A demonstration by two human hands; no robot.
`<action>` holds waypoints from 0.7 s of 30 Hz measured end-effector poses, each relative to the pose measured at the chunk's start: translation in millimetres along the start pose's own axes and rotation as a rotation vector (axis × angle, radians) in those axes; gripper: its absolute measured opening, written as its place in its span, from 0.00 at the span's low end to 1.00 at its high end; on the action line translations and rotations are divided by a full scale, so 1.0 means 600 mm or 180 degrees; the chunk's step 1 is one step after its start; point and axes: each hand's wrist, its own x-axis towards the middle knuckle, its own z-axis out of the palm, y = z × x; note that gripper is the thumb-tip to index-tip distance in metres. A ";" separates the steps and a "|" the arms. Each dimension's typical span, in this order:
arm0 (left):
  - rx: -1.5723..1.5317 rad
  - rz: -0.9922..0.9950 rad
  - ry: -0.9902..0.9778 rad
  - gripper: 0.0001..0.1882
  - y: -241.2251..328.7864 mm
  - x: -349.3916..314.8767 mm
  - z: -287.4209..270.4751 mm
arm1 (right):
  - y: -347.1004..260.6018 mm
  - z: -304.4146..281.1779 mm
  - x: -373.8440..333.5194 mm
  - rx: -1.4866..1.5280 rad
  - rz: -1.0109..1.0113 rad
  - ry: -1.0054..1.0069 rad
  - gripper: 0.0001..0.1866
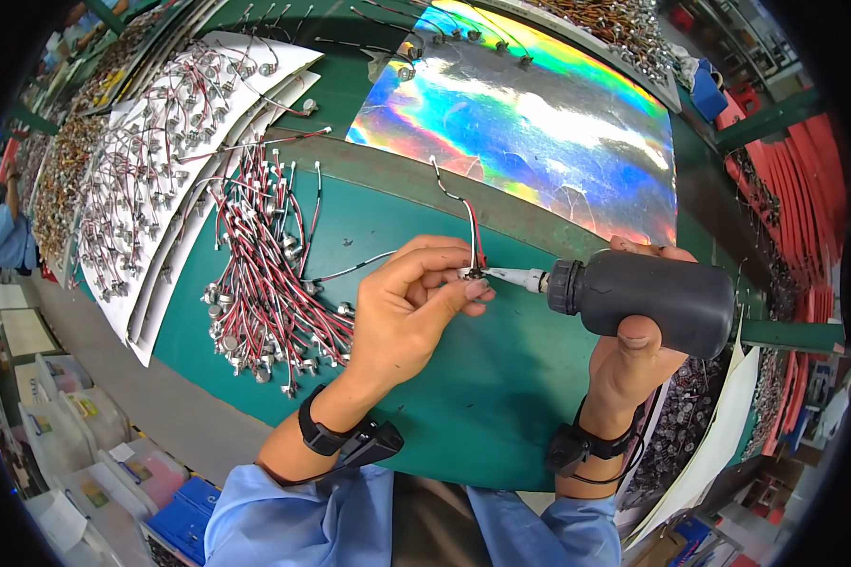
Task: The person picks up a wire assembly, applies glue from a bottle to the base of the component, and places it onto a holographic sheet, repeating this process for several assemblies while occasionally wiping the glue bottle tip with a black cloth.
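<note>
Between the thumb and fingers of my left hand [411, 307] is a small metal component with red, black and white wires [471, 222], which rise to a white connector. My right hand [633, 345] wraps around a black squeeze bottle [657, 295], tilted on its side. The bottle's pale narrow nozzle [515, 277] points left, its tip at the component; whether it touches cannot be made out. Left of my left hand lies a large bundle of similar wired components [279, 283] on the green work surface [482, 397].
White sheets [161, 170] covered with more wired components are stacked at the left. A shiny rainbow-coloured sheet [529, 113] lies at the back, with several wired parts along its far left edge. Plastic bins [85, 425] stand at lower left; red trays [785, 208] are at the right.
</note>
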 end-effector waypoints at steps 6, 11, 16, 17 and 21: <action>-0.0057 -0.0041 0.0014 0.08 0.001 -0.001 0.000 | 0.003 -0.003 0.001 -0.0002 -0.0107 -0.0009 0.40; -0.0032 -0.0022 -0.0026 0.09 0.000 -0.001 0.000 | 0.002 -0.005 0.001 -0.0039 -0.0180 0.0014 0.40; -0.0061 -0.0045 -0.0017 0.09 0.001 -0.002 0.000 | 0.003 -0.006 0.000 -0.0034 -0.0169 0.0024 0.39; -0.0067 -0.0047 -0.0018 0.09 0.002 -0.002 0.001 | 0.003 -0.006 0.000 -0.0025 -0.0168 0.0017 0.39; -0.0061 -0.0072 -0.0006 0.08 0.003 -0.002 0.001 | 0.004 -0.004 0.000 0.0014 -0.0186 0.0013 0.38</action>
